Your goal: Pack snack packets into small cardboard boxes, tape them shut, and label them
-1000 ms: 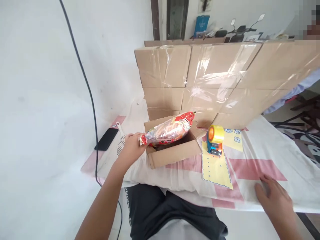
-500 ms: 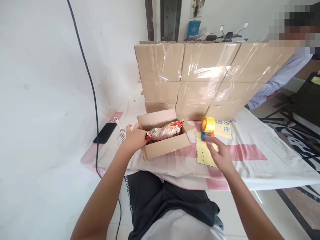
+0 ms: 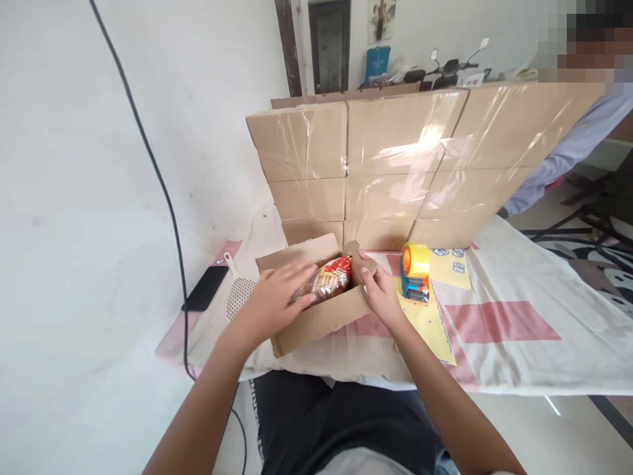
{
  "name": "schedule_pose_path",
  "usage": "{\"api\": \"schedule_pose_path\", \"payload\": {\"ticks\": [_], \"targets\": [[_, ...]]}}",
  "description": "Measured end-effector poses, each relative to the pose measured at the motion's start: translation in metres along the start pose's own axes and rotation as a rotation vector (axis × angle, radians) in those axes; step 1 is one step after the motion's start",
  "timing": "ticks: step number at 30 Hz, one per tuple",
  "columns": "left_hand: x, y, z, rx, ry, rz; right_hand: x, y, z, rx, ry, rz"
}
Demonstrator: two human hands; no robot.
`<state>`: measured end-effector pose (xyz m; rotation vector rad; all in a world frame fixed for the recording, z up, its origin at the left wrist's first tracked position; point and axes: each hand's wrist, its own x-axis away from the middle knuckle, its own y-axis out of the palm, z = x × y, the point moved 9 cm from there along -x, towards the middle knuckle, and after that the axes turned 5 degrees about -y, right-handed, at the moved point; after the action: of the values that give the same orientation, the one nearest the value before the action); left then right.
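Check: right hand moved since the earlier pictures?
Yes: the right hand went left, from right of the tape dispenser to its left, on the box flap.

No text legible (trouser lettering [image 3: 255, 404] included).

Homelike room, parked scooter [image 3: 451, 66], wall picture [image 3: 381, 20], stacked cartons [image 3: 390, 155]

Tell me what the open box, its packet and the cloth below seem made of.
Open box: matte brown cardboard, judging by its stiff, creased flaps. Packet: likely thin, glossy plastic film; it glints and shows its contents. Cloth: matte fabric, perhaps cotton, softly wrinkled.
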<state>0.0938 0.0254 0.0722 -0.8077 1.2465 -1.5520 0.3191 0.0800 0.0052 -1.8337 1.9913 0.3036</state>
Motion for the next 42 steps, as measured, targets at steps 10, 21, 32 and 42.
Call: {"api": "schedule_pose_path", "payload": {"ticks": [10,21,32,42], "targets": [[0.002,0.006,-0.011,0.197,0.077,0.216,-0.005,0.031,-0.030,0.148,-0.266,-0.464],[0.091,0.061,-0.059,0.247,-0.131,0.419,0.003,0.046,0.008,-0.345,0.174,-0.454],[0.060,0.042,-0.082,0.754,-0.429,0.792,-0.002,0.049,0.021,-0.623,0.290,-0.399],[0.037,0.015,-0.020,0.147,-0.142,0.518,-0.013,0.040,0.004,-0.268,-0.098,-0.414]]}}
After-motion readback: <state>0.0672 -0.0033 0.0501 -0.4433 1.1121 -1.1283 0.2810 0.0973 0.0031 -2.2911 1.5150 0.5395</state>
